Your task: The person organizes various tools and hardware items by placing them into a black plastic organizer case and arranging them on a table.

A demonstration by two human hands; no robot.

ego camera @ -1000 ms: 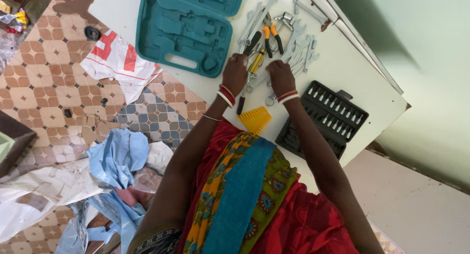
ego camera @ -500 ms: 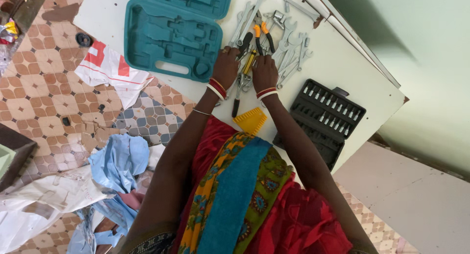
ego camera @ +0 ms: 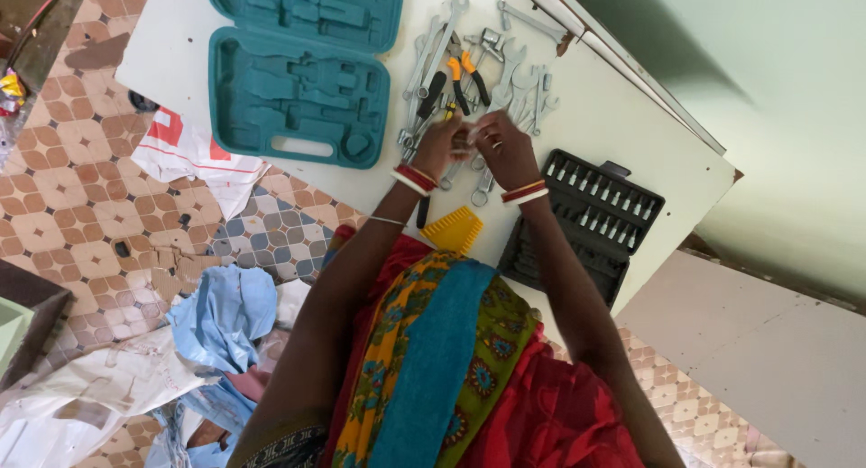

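tool case [ego camera: 298, 71] left of wrench pile [ego camera: 487, 71] | socket tray [ego camera: 586, 220] right | all on table [ego camera: 631, 116]

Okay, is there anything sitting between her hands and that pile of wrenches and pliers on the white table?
Nothing visible does. The left hand and right hand are already at the near edge of the tool pile, fingers together over it. The teal case lies off to one side, the black socket tray to the other.

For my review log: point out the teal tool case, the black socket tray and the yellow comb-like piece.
teal tool case [ego camera: 298, 116], head view, lower tray.
black socket tray [ego camera: 586, 220], head view, middle.
yellow comb-like piece [ego camera: 454, 231], head view, centre.
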